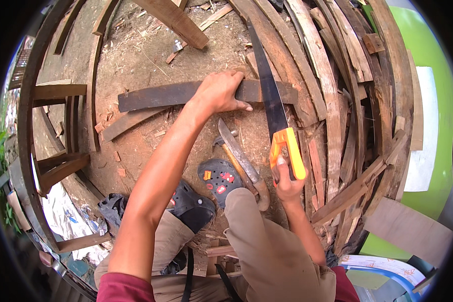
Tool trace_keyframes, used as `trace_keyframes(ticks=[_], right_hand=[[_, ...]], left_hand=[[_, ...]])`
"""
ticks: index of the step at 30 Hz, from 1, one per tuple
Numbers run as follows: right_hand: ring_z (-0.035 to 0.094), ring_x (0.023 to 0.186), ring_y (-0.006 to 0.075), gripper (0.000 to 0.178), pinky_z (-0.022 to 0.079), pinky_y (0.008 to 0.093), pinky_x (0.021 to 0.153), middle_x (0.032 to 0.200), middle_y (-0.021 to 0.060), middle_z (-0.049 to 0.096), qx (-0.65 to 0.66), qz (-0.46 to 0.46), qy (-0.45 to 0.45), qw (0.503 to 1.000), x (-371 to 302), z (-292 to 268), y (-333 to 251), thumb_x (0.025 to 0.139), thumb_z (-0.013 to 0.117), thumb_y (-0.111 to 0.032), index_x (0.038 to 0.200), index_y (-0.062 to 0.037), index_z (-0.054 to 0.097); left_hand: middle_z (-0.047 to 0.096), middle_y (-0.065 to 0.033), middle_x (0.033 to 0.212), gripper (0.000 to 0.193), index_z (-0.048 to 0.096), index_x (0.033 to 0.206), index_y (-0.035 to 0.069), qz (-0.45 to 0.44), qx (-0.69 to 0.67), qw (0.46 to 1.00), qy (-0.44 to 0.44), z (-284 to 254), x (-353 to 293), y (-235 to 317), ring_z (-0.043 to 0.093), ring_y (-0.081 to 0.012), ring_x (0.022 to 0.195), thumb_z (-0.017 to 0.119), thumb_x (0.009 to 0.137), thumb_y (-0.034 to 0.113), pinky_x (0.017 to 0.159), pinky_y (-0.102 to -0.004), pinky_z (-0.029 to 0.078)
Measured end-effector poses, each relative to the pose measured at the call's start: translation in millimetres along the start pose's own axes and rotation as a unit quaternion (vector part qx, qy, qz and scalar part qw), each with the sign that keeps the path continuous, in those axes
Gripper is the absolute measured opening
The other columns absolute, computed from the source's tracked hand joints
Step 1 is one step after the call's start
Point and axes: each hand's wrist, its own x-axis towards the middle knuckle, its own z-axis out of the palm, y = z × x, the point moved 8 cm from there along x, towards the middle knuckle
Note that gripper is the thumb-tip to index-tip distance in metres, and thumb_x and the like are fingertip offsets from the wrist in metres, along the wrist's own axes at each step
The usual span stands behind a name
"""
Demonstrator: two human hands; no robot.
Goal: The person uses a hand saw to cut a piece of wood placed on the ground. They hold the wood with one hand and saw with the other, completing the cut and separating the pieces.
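My left hand [220, 92] presses down on a dark curved wooden plank [158, 95] that lies across the dirt ground. My right hand [286, 182] grips the orange handle of a handsaw [273, 103]. Its dark blade runs up and away across the right end of the plank, just right of my left hand. A machete with a wooden handle [242, 161] and a hammer [221, 145] lie on the ground between my hands, near my knee.
Many curved weathered planks [332, 85] are piled at the right. More boards [93, 80] lie at the left. A dark clog with colourful charms [218, 177] is on my foot. A green wall [430, 55] stands at far right.
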Motion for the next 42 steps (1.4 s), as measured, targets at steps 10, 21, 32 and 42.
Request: trace_keyframes(ticks=[10, 21, 32, 42], right_hand=[[0.049, 0.051, 0.0114, 0.019, 0.037, 0.0322, 0.049, 0.058, 0.0022, 0.052, -0.062, -0.103, -0.002, 0.993, 58, 28, 11, 0.091, 0.065, -0.006, 0.074, 0.0013, 0.061], [0.05, 0.048, 0.0115, 0.015, 0.038, 0.0295, 0.047, 0.055, 0.0021, 0.052, -0.061, -0.143, -0.005, 0.988, 42, 5, -5, 0.089, 0.063, -0.006, 0.076, 0.0028, 0.062], [0.05, 0.045, 0.0142, 0.02, 0.038, 0.0318, 0.046, 0.052, 0.0032, 0.05, -0.153, -0.143, -0.022, 0.978, 46, 2, 6, 0.089, 0.065, -0.006, 0.071, 0.0011, 0.059], [0.05, 0.045, 0.0137, 0.022, 0.037, 0.0316, 0.046, 0.052, 0.0031, 0.05, -0.099, -0.102, -0.039, 0.989, 45, 2, 20, 0.09, 0.064, -0.007, 0.07, -0.0002, 0.059]], left_hand=[[0.07, -0.0298, 0.086, 0.07, 0.074, 0.086, -0.005, -0.29, -0.024, 0.954, 0.074, -6, 14, -42, 0.07, -0.0461, 0.09, 0.034, 0.104, 0.05, 0.085, -0.0518, 0.054], [0.073, -0.0251, 0.088, 0.058, 0.076, 0.084, 0.0, -0.326, -0.012, 0.942, 0.073, -11, 19, -45, 0.072, -0.0417, 0.087, 0.04, 0.101, 0.041, 0.082, -0.048, 0.057], [0.071, -0.0284, 0.085, 0.08, 0.075, 0.086, -0.002, -0.328, -0.026, 0.942, 0.074, -13, 21, -40, 0.069, -0.0466, 0.088, 0.028, 0.103, 0.06, 0.083, -0.0516, 0.054], [0.071, -0.025, 0.088, 0.069, 0.072, 0.09, 0.003, -0.276, -0.05, 0.949, 0.144, -16, 21, -38, 0.068, -0.0448, 0.089, 0.03, 0.104, 0.056, 0.081, -0.0518, 0.052]])
